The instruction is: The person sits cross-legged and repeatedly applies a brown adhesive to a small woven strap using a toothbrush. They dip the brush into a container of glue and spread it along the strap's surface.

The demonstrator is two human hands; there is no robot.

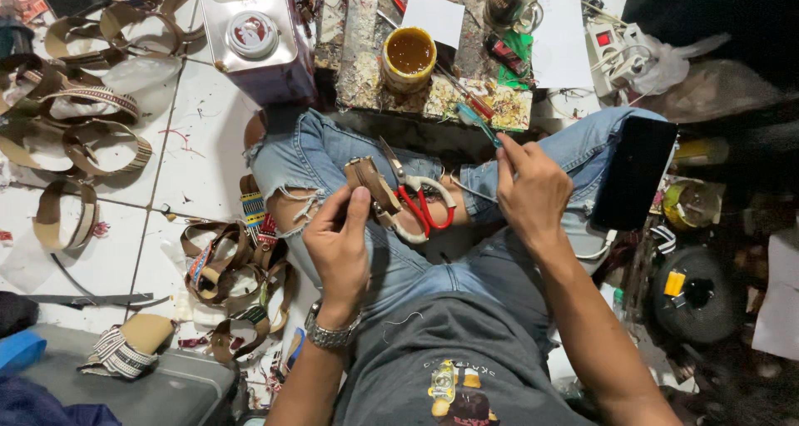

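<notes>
I sit cross-legged in torn jeans. My left hand (339,241), with a metal watch on its wrist, grips a small brown strap piece (372,185) held over my lap. My right hand (531,191) pinches the handle of a thin brush or tool with a teal end (476,120), its tip reaching toward the stained work board (366,81). An open tin of brown glue (409,56) stands on that board. Red-and-white handled scissors (420,201) lie on my legs between the two hands.
Several looped brown straps (83,110) lie on the white tile floor at left, more (237,268) by my left knee. A metal can (254,31) stands beside the board. A black phone (634,172) rests on my right knee. A power strip (612,47) is at back right.
</notes>
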